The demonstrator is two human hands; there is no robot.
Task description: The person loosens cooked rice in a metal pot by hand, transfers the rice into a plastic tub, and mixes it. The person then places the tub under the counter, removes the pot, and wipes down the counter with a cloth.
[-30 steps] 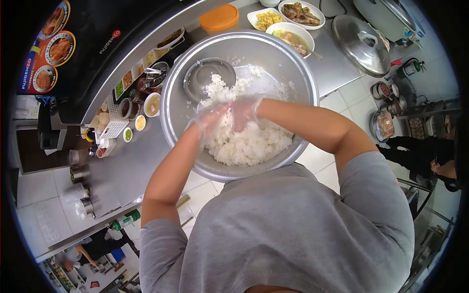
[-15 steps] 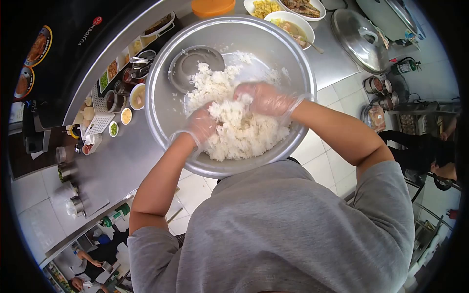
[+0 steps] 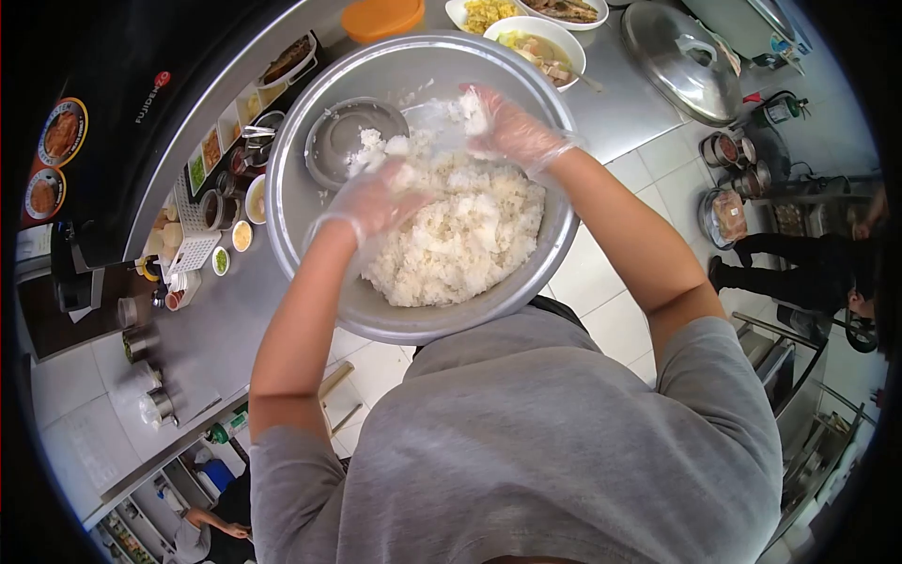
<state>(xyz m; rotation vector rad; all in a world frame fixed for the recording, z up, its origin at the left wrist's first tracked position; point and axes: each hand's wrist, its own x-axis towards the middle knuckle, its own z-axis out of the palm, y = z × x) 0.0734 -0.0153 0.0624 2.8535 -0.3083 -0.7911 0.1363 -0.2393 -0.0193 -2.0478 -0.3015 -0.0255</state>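
A large metal basin [image 3: 427,324] holds a heap of white rice [image 3: 460,240]. Both my hands wear clear plastic gloves inside it. My left hand [image 3: 374,205] is over the left side of the heap, its fingers stretched out and somewhat blurred, with loose rice by the fingertips. Higher up on the right, my right hand [image 3: 515,130] curls its fingers round a small clump of rice near the far wall. A round metal bowl [image 3: 329,146] lies within the basin at the upper left, with rice beside its rim.
Beyond the basin stand an orange lid [image 3: 382,19], a bowl of soup [image 3: 540,52], a yellow dish [image 3: 489,13] and a metal pot lid [image 3: 681,61]. Left are a white basket [image 3: 194,240] and small sauce cups [image 3: 242,235]. Other people stand at lower left and far right.
My hands have moved apart from the heap's middle. The right went up toward the far wall with rice; the left shifted up and left. The view has shifted slightly.
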